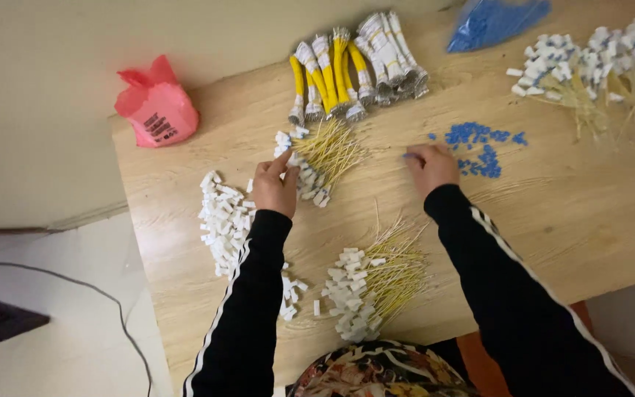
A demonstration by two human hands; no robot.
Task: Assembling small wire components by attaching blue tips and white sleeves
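Note:
My left hand [275, 185] rests on a small pile of yellow wires with white connectors [325, 156], its fingers pinching one of them. My right hand [431, 165] reaches to the scatter of small blue plastic pieces [479, 147], and a blue piece shows at its fingertips. Loose white connector housings [223, 219] lie just left of my left hand. A second heap of yellow wires with white connectors [372, 283] sits near the table's front edge between my black sleeves.
Bundled yellow and white wire harnesses [354, 70] lie at the back of the wooden table [567, 220]. A red plastic bag [157, 106] sits at the back left corner, a blue bag [494, 20] at the back, and finished wires with white and blue ends [597, 62] at the far right.

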